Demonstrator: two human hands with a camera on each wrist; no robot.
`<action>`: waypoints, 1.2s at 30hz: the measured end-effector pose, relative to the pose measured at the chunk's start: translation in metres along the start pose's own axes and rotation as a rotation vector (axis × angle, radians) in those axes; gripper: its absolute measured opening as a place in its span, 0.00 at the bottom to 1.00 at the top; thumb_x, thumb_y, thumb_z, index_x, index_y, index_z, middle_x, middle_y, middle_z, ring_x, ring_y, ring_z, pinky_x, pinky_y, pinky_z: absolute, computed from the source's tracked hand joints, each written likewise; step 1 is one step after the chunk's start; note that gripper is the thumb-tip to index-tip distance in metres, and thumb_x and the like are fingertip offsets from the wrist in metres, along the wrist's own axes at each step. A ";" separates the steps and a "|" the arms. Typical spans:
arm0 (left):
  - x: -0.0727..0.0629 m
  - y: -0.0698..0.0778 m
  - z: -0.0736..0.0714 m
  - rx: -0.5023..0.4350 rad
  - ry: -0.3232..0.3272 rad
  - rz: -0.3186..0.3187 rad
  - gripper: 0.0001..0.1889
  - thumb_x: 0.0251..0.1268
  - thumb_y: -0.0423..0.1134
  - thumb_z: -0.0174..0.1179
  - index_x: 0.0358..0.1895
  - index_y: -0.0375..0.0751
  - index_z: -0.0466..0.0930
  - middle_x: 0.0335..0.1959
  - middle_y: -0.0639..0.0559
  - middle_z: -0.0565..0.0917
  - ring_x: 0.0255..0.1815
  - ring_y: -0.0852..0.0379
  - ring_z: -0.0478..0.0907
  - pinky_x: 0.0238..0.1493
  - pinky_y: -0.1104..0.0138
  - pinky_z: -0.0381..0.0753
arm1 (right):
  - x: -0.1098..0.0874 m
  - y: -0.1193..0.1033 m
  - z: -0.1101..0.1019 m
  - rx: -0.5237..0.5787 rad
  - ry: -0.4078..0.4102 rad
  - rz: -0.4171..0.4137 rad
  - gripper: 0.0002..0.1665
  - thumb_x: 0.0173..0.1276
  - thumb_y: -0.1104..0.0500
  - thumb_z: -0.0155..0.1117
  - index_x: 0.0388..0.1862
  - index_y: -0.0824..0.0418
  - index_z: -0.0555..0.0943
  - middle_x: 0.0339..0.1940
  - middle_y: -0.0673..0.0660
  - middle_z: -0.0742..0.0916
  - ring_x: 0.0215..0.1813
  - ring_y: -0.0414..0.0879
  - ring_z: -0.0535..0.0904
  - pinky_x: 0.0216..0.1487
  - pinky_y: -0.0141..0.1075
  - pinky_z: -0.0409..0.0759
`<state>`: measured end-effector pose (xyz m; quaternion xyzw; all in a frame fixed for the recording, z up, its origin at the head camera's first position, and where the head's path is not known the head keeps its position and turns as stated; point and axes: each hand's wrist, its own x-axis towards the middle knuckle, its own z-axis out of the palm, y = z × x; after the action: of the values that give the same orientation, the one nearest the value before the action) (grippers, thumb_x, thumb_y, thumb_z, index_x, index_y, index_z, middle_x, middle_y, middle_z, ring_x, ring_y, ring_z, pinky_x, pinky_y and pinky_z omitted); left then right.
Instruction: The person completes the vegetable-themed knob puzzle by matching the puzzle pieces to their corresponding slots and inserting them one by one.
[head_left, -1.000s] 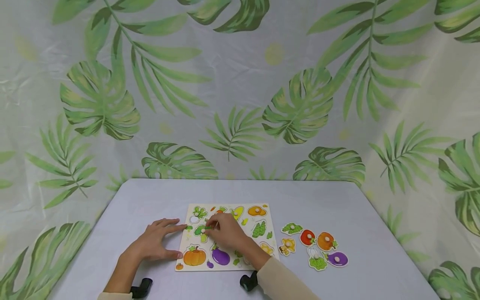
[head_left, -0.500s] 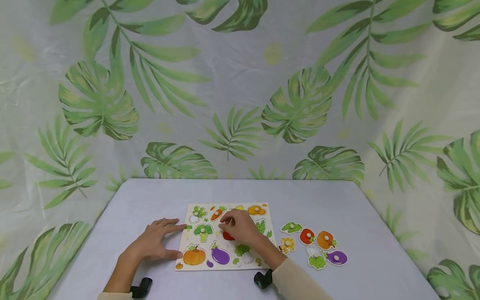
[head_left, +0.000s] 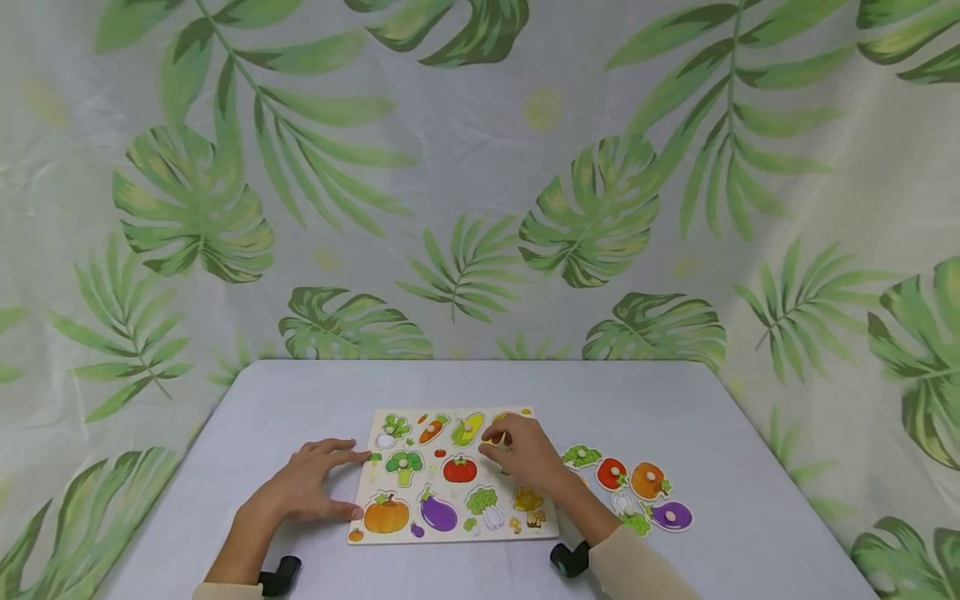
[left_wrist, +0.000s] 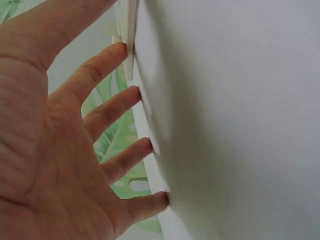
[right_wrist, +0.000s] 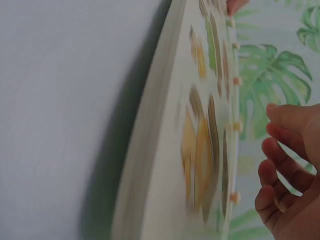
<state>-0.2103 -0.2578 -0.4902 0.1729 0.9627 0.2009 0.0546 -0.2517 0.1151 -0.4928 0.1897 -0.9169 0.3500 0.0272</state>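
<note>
— At the board's (head_left: 372, 482) nine o'clock, what's the left hand (head_left: 322, 482) doing?
— Fingers spread, touching the edge, gripping nothing. Loose pieces (head_left: 637, 483) lie outside three o'clock.
— And the broccoli (head_left: 405, 471)?
— Inside nine, seated in the board, it seems. The right hand (head_left: 525, 458) has left it for two o'clock, fingers loosely curled, nothing held.
— Meaning?
— That piece looks done; the hand's free.

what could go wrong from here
The purple eggplant piece lies right beside the bok choy piece, so lifting one could nudge the other. The left hand touches only the left edge of the puzzle board, so the right hand pressing elsewhere might shift it.
</note>
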 end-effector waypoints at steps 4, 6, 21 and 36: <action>0.003 0.000 -0.001 -0.002 -0.010 -0.005 0.45 0.38 0.64 0.81 0.66 0.54 0.81 0.72 0.41 0.75 0.71 0.28 0.66 0.67 0.27 0.63 | -0.013 0.014 -0.020 -0.025 0.037 0.024 0.07 0.67 0.55 0.75 0.42 0.53 0.90 0.35 0.43 0.84 0.39 0.43 0.77 0.39 0.30 0.77; 0.004 -0.001 -0.001 -0.001 -0.009 -0.003 0.45 0.38 0.64 0.81 0.66 0.54 0.81 0.72 0.40 0.74 0.71 0.27 0.66 0.67 0.26 0.62 | -0.020 0.021 -0.029 -0.037 0.063 0.057 0.06 0.66 0.56 0.76 0.41 0.52 0.90 0.34 0.43 0.84 0.39 0.43 0.76 0.37 0.31 0.76; 0.003 -0.006 0.004 0.001 0.010 0.034 0.44 0.39 0.67 0.79 0.65 0.57 0.81 0.71 0.42 0.75 0.69 0.27 0.67 0.64 0.24 0.64 | -0.068 0.080 -0.082 -0.115 0.166 0.226 0.10 0.64 0.56 0.77 0.43 0.56 0.89 0.32 0.47 0.84 0.34 0.41 0.73 0.31 0.30 0.73; 0.001 -0.005 0.004 -0.007 0.011 0.012 0.45 0.39 0.66 0.79 0.66 0.56 0.80 0.72 0.42 0.74 0.71 0.27 0.66 0.66 0.24 0.61 | -0.095 0.113 -0.104 -0.163 0.155 0.335 0.11 0.64 0.52 0.77 0.41 0.56 0.89 0.29 0.49 0.83 0.32 0.43 0.74 0.30 0.31 0.73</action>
<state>-0.2121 -0.2597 -0.4961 0.1775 0.9612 0.2054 0.0489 -0.2138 0.2912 -0.5036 0.0041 -0.9561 0.2880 0.0542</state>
